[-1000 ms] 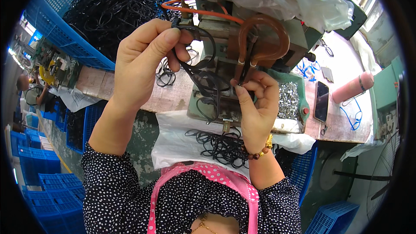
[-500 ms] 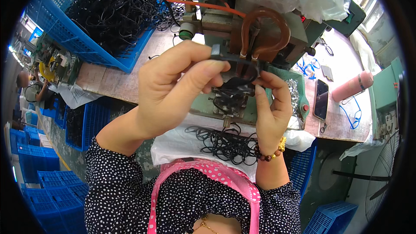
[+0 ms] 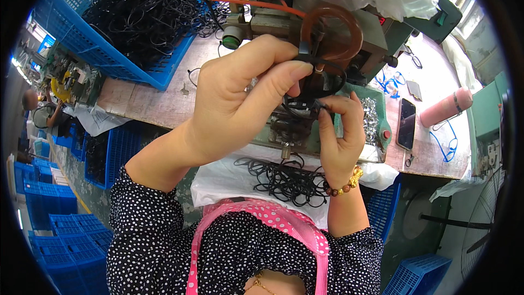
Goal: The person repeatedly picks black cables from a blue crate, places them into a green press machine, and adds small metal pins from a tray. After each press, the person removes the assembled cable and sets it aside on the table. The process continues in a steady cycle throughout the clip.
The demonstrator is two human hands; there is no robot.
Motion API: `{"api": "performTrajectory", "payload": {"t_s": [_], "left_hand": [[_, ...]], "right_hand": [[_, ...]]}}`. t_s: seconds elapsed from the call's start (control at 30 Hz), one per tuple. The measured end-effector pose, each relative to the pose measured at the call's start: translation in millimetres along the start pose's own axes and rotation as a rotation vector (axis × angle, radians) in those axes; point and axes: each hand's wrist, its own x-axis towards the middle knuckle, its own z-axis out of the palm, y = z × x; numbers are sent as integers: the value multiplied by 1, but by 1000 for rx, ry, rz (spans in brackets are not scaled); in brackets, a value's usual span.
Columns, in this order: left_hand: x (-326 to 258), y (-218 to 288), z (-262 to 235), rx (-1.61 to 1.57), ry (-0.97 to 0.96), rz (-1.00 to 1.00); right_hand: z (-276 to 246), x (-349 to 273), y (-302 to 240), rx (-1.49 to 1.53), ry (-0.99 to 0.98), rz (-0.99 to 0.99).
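Between my two hands a thin black cord (image 3: 341, 84) is held up in a curved loop before the green-grey press (image 3: 349, 35). My left hand (image 3: 240, 98) pinches one part of it between thumb and forefinger, where a flat dark piece sticks up. Lower and to the right, my right hand (image 3: 343, 136) has thumb and forefinger closed on another part of the cord, with a small dark piece at the fingertips. What my left fingers cover is hidden. Below, a pile of black looped cords (image 3: 281, 180) rests on a white cloth (image 3: 213, 186) over my lap.
At the back left, a blue crate (image 3: 71, 27) brims with tangled black cords. A green tray of small shiny metal pieces (image 3: 369, 120) stands beside the press. Further right lie a phone (image 3: 406, 125), a pink bottle (image 3: 445, 107) and blue cords (image 3: 388, 83). A brown tube (image 3: 357, 38) loops forward from the press.
My left hand has moved right and slightly up with the cord, nearer the brown tube. My right fingertips have shifted a little down and left, and the cord's loop now bulges to the right.
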Motion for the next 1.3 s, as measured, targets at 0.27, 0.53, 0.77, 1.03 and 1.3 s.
{"api": "performTrajectory", "payload": {"t_s": [0.27,0.53,0.77,1.03,1.3], "left_hand": [[-5,-6,1,231,-41,308],[-4,-11,8,189,1,337],[-6,-8,6,193,-6,306],[-2,-9,7,198,46,314],[-52,-44,-22,412,277,331]], "right_hand": [[-27,-21,23,-176,74,7],[-70,-45,89,-74,93,526],[-51,-46,85,-579,-206,128],[-37,-50,94,-234,109,320],[-40,-59,98,-146,147,326]]}}
